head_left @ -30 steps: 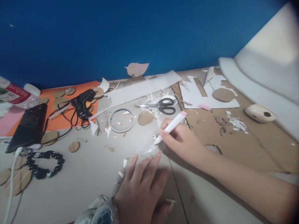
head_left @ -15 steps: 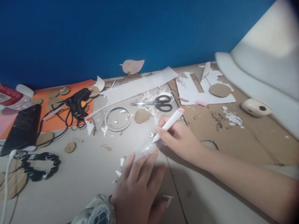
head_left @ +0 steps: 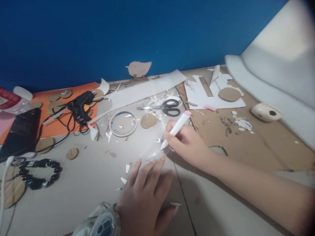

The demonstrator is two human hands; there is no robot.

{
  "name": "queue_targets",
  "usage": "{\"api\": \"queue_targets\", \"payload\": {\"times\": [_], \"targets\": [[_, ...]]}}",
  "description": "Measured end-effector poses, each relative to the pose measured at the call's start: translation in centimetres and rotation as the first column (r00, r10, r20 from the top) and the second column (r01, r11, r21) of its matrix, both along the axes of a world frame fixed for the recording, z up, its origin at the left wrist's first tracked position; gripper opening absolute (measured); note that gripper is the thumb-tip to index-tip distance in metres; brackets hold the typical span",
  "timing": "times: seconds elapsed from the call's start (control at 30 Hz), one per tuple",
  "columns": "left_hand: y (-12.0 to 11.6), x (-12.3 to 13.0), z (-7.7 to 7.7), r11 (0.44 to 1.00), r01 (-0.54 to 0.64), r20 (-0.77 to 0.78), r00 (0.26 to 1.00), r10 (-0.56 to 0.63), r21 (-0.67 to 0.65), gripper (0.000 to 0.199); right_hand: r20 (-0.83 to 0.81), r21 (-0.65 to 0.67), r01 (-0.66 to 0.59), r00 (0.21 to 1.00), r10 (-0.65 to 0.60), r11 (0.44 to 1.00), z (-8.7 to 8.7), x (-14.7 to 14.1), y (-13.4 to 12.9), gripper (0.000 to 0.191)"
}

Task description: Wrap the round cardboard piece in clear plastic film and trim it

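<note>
In my right hand (head_left: 185,142) is a white marker (head_left: 176,128) with a pink end, gripped between thumb and fingers. Its tip points down at a small clear plastic piece (head_left: 154,154), and whether it touches I cannot tell. My left hand (head_left: 147,193) lies flat with fingers outstretched, the fingertips at the near edge of the plastic. A small shiny round bit (head_left: 158,140) sits just beyond it. Behind my hands lie black-handled scissors (head_left: 162,107), a roll of tape (head_left: 122,124) and a cardboard disc (head_left: 149,121).
A black glue gun (head_left: 80,106) with its cord rests on orange paper (head_left: 52,123) at the left, near a phone (head_left: 21,134) and a beaded bracelet (head_left: 40,173). A bird cut-out (head_left: 139,69) stands by the blue wall. At right, cardboard (head_left: 251,147) carries paper scraps and a cream case (head_left: 265,112).
The view has shifted slightly, so most things sit a little further left. The marker's tip stays over the plastic, its upper end a bit lower and further left. My left hand keeps its pose.
</note>
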State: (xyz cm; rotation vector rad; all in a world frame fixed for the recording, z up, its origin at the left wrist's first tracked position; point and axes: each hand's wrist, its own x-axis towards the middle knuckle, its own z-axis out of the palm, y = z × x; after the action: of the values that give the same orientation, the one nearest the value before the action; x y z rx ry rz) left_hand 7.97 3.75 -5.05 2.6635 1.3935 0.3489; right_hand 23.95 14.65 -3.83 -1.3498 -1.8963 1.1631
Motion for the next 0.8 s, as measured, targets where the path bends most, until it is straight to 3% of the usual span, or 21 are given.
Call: {"api": "queue_targets", "payload": {"times": [0.27,0.43,0.53,0.6,0.7,0.8], "targets": [[0.1,-0.1,0.0,0.999,0.031,-0.001,1.000,-0.031,0.021,0.052,-0.047,-0.033,-0.025,0.999,0.024,0.999,-0.3,0.1,0.1,0.015],[0.2,-0.1,0.0,0.998,0.016,0.001,1.000,-0.017,0.060,0.049,-0.208,-0.016,0.064,0.976,-0.066,0.998,-0.2,0.0,0.1,0.019],[0.3,-0.2,-0.1,0.995,0.030,0.001,1.000,-0.030,0.093,0.049,-0.174,-0.034,0.018,0.985,-0.024,0.999,-0.1,0.0,0.1,0.019],[0.3,-0.2,-0.1,0.993,0.032,-0.004,0.999,-0.032,0.109,0.049,-0.242,-0.065,0.062,0.967,-0.076,0.996,-0.2,0.2,0.4,0.019],[0.3,-0.2,-0.1,0.993,0.033,-0.003,0.999,-0.033,0.112,0.048,-0.450,-0.119,0.205,0.861,-0.237,0.971,-0.5,0.6,1.3,0.019],[0.1,-0.1,-0.4,0.982,0.042,0.070,0.996,-0.056,0.185,0.043,-0.495,-0.186,0.268,0.805,-0.326,0.945,-0.7,0.7,2.0,0.023]]}}
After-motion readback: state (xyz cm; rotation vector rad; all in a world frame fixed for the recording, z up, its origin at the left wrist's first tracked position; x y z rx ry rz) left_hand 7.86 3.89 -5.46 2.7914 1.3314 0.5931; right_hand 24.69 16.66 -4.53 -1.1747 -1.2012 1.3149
